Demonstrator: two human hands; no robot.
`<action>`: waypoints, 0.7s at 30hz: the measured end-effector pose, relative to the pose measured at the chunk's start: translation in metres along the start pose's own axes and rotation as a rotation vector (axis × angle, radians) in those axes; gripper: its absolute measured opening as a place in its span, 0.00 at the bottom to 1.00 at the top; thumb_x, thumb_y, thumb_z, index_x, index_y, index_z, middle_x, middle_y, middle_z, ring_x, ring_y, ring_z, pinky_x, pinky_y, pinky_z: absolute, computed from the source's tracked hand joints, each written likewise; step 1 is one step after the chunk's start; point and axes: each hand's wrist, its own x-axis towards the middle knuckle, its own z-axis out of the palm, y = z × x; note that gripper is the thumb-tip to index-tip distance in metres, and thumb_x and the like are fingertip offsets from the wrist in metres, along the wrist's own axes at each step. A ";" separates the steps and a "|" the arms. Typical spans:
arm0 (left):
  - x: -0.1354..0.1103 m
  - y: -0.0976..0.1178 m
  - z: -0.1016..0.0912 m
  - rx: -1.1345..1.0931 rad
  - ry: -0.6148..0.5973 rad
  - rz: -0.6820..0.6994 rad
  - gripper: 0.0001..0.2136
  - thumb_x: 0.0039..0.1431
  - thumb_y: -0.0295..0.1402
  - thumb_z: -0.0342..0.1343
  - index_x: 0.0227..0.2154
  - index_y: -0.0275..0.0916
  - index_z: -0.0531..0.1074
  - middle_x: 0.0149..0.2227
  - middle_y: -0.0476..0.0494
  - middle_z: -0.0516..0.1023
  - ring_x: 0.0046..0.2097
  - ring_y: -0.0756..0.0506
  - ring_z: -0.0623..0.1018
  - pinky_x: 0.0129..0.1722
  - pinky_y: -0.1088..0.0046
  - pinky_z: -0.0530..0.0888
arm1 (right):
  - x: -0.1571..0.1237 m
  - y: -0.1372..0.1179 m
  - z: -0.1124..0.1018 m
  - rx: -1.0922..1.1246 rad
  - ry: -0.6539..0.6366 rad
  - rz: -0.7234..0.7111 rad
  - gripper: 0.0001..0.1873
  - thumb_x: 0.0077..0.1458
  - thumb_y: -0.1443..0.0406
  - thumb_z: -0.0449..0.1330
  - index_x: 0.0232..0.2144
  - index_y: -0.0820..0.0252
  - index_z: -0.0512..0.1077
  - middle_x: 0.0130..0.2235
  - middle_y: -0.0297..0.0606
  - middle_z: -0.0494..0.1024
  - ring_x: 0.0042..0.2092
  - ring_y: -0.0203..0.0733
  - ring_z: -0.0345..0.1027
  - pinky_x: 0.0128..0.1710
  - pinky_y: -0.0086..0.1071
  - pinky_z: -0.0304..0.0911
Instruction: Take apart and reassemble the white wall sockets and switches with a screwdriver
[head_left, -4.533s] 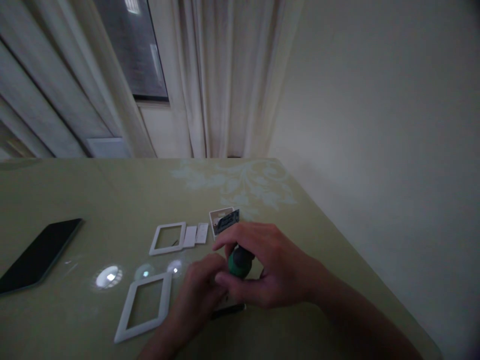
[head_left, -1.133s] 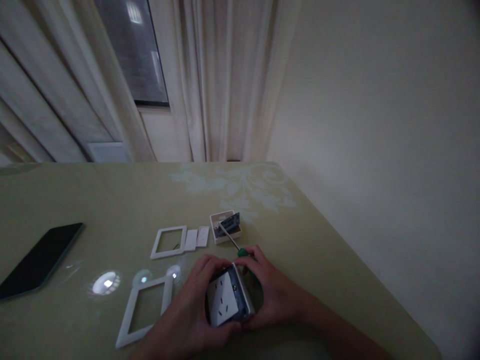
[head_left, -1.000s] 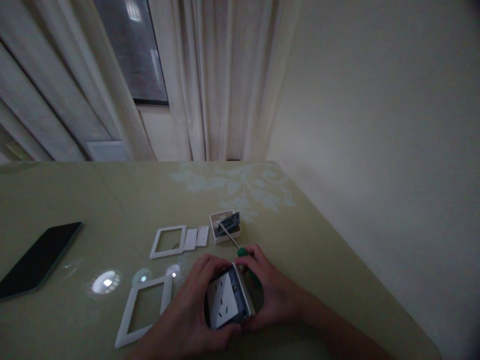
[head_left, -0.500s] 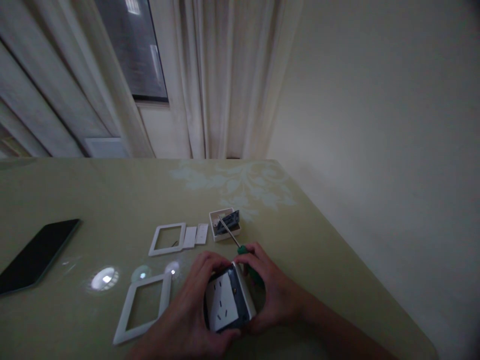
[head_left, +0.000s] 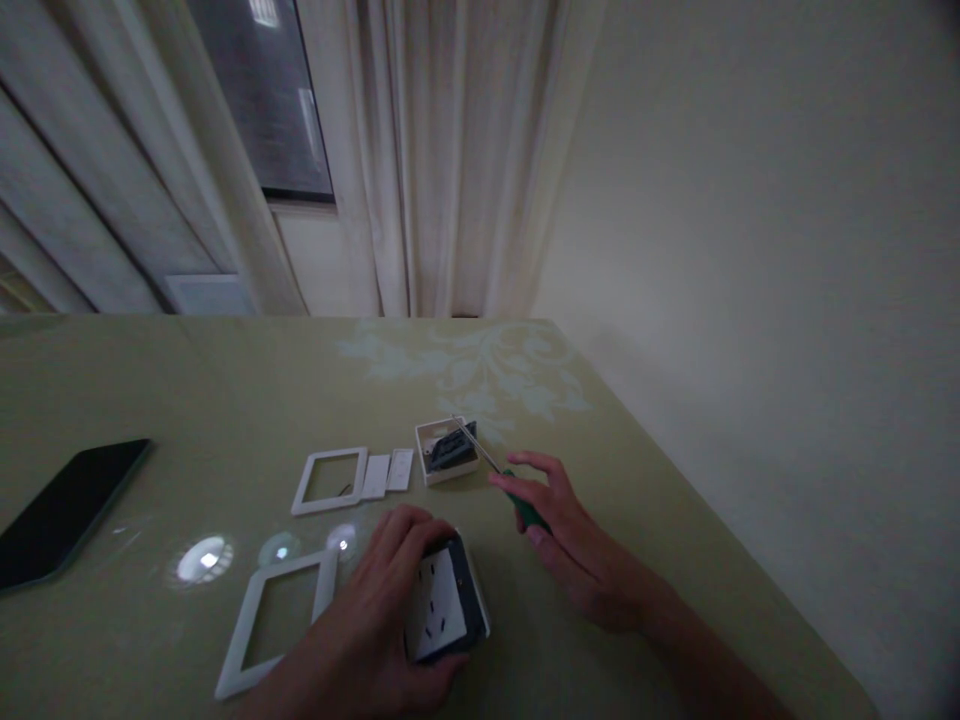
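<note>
Now the right hand [head_left: 574, 550] has moved off the socket [head_left: 444, 618], fingers closed round a long, green-handled screwdriver [head_left: 526, 505]. It slants away and left, toward the small box [head_left: 453, 476]. The left hand [head_left: 382, 615] grips the white, dark-edged socket, right of the near frame [head_left: 241, 626].
</note>
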 end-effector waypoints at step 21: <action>-0.005 -0.019 -0.005 0.152 -0.120 -0.055 0.41 0.48 0.32 0.71 0.65 0.52 0.62 0.62 0.39 0.68 0.63 0.28 0.70 0.62 0.42 0.74 | -0.017 -0.011 0.029 0.272 0.749 -0.041 0.20 0.59 0.62 0.72 0.50 0.47 0.71 0.37 0.38 0.83 0.29 0.47 0.79 0.28 0.43 0.78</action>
